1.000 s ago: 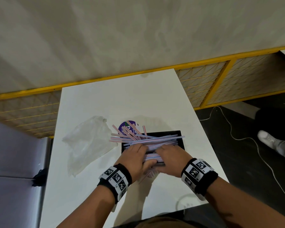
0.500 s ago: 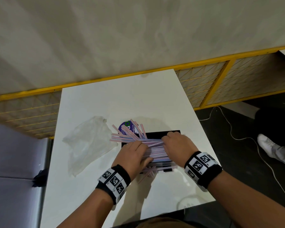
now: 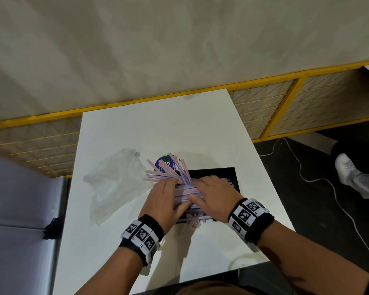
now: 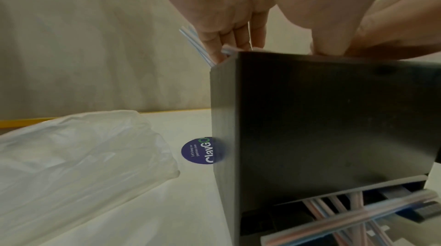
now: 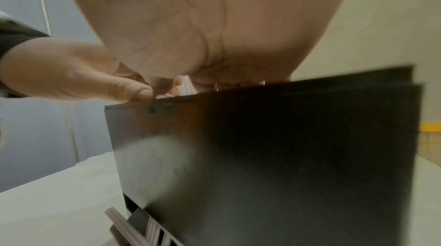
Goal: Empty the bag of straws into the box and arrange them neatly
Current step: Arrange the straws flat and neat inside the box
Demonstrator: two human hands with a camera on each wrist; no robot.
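A black box (image 3: 232, 174) stands on the white table (image 3: 158, 128), and a bundle of pink-and-blue striped straws (image 3: 184, 192) lies across its top. More straws (image 3: 164, 170) fan out past its far-left corner, and some poke from a slot at its base (image 4: 358, 212). My left hand (image 3: 173, 194) grips the bundle's left part, fingers over it and thumb under. My right hand (image 3: 205, 188) lies flat across the bundle's right part. The empty clear bag (image 3: 115, 182) lies crumpled to the left.
A round purple sticker (image 3: 161, 165) sits on the table behind the box, partly under the fanned straws. The table's right edge runs close beside the box. A yellow-framed mesh fence (image 3: 285, 107) stands behind the table, and a person's white shoe (image 3: 346, 169) rests on the dark floor at right.
The straws have been gathered from a loose spread into a tighter bundle over the box. My right hand moved up along the bundle, then came back toward my left hand.
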